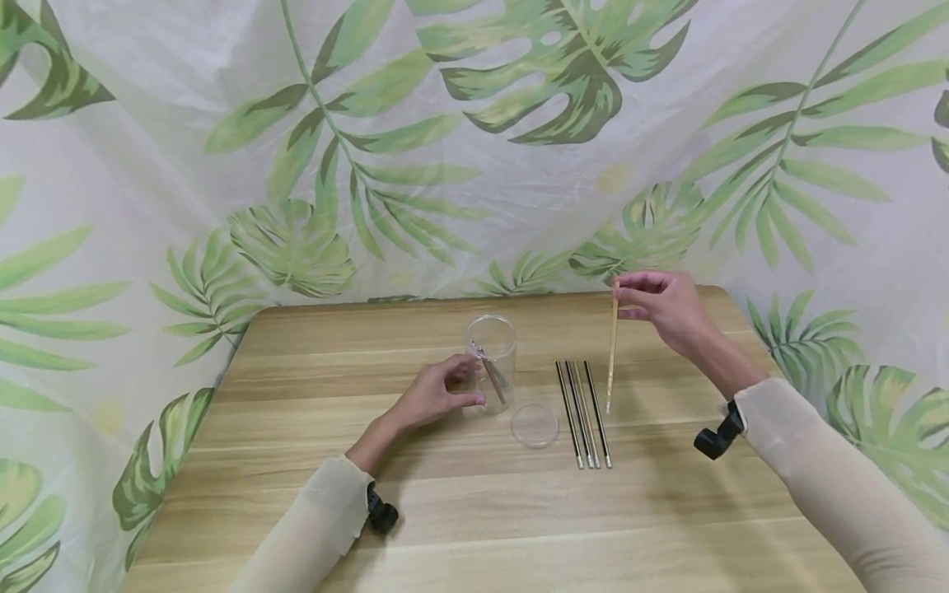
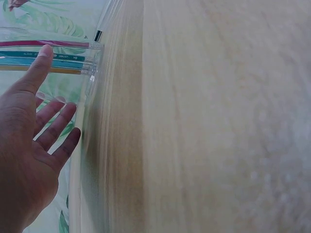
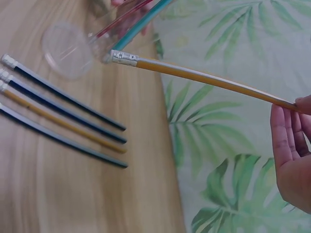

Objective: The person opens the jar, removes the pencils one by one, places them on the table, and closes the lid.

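Fingers (image 3: pixel 279 131) of the right hand (image 1: pixel 670 309) are drawn close together, pinching a yellow pencil (image 1: pixel 612 354) by its upper end. The pencil hangs below them almost upright, its silver-banded end lowest.

The left hand (image 1: pixel 433 394) has its fingers spread wide about the near left side of a clear cylinder (image 1: pixel 508 362), the thumb in front; whether every fingertip meets the wall cannot be told. Inside the cylinder, just right of those fingers, a red pencil (image 2: pixel 70 44) and a teal pencil (image 2: pixel 73 57) lean with their silver ends down.

A little farther right of the left fingers, and nearer the person, a clear round lid (image 1: pixel 535 426) lies flat, just beside the cylinder's base. Beyond it, down and left of the right fingers, four pencils lie side by side in a row: three black pencils (image 1: pixel 597 414) and one yellow one (image 1: pixel 586 414), second from the right, all with their silver ends toward the person.

Under both sets of fingers spreads the wood-grained bench (image 1: pixel 445 527). Behind each hand comes a pale sleeve (image 1: pixel 815 461) with a black device (image 1: pixel 717 438) at the wrist. Farthest from the fingers, past the bench's far edge, hangs a leaf-printed cloth (image 1: pixel 415 189).
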`<state>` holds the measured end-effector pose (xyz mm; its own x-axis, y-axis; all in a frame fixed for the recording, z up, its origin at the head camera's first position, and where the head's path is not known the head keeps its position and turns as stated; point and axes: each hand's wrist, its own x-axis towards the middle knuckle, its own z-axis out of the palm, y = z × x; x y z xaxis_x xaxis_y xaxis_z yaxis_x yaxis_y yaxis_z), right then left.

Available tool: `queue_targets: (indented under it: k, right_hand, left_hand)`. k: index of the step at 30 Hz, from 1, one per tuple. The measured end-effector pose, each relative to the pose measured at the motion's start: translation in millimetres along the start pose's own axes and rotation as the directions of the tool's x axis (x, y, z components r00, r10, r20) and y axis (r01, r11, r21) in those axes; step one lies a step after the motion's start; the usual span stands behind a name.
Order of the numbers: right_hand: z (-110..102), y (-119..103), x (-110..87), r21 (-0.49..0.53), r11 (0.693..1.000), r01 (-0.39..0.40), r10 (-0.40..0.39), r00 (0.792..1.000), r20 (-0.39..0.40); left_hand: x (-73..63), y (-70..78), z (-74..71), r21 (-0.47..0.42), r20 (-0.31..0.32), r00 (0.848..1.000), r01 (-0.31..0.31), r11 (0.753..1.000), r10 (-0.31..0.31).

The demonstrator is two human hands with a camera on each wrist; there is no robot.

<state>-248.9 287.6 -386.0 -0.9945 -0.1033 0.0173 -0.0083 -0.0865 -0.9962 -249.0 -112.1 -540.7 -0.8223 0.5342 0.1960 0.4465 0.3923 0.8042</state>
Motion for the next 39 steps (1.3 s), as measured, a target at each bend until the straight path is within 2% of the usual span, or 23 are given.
queue_targets:
  k: [12, 30, 39]
  right_hand:
    - [-16, 40, -5.6, -0.132, 0.984, -0.121, 0.121, 0.993, -0.015]
    - [-19, 92, -12.9, -0.194, 0.956, -0.219, 0.217, 0.976, -0.031]
    - [-22, 109, -11.1, -0.206, 0.945, -0.255, 0.252, 0.967, -0.04]
  left_hand:
    - [0.7, 0.0, -0.1, 0.002, -0.004, 1.0, -0.001, 1.0, 0.001]
    - [-1.1, 0.2, 0.2, 0.01, -0.005, 1.0, -0.003, 1.0, 0.003]
    - [-0.4, 1.0, 0.2, 0.005, -0.007, 1.0, 0.003, 1.0, -0.003]
